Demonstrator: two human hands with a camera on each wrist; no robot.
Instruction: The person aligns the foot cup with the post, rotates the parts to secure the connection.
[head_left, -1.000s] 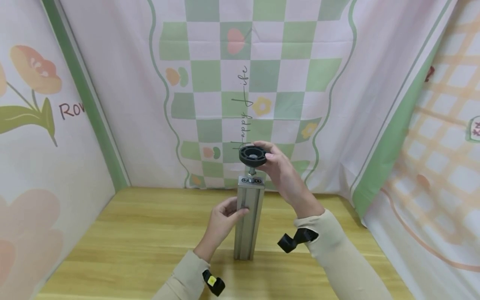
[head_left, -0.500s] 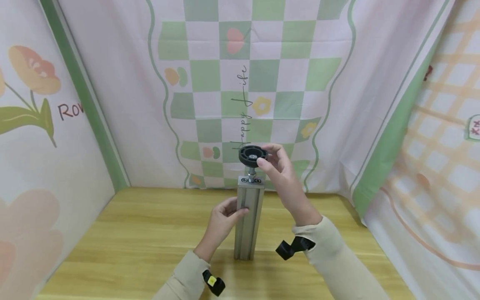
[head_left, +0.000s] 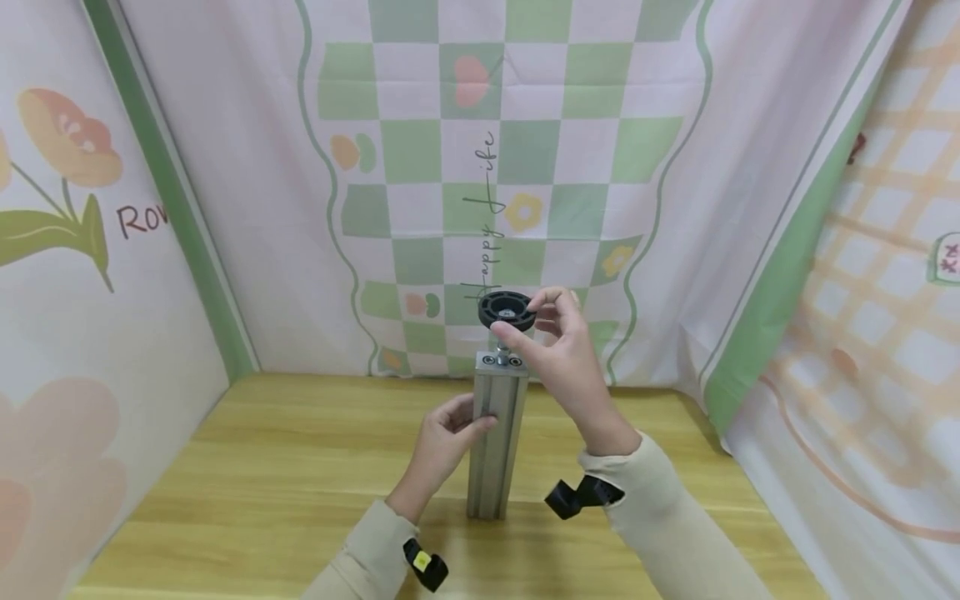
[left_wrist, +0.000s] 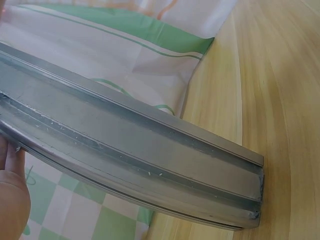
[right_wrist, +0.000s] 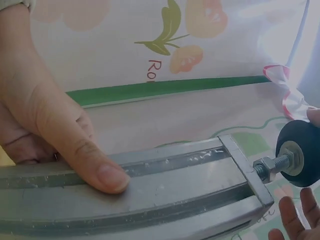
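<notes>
An aluminium profile [head_left: 497, 442] stands upright on the table, a metal plate bolted across its top. Screwed into that plate is a black round levelling foot [head_left: 506, 310], whose threaded stud and nut [right_wrist: 272, 165] show in the right wrist view. My left hand [head_left: 444, 442] grips the profile at mid-height, thumb [right_wrist: 107, 175] across its face. My right hand [head_left: 564, 350] holds the levelling foot by its rim, thumb at the front and index finger at the right side. In the right wrist view, other fingers hang just below the foot. The left wrist view shows the profile's lower end [left_wrist: 250, 192] on the table.
The wood-grain table [head_left: 300, 467] extends around the profile. Printed cloth [head_left: 420, 208] hangs behind it, with more cloth along both sides. Each sleeve carries a black wrist mount [head_left: 581, 497].
My right thumb has slid leftward along the front of the levelling foot's rim, while the index finger has come round to its right side. My left hand and the profile stay still.
</notes>
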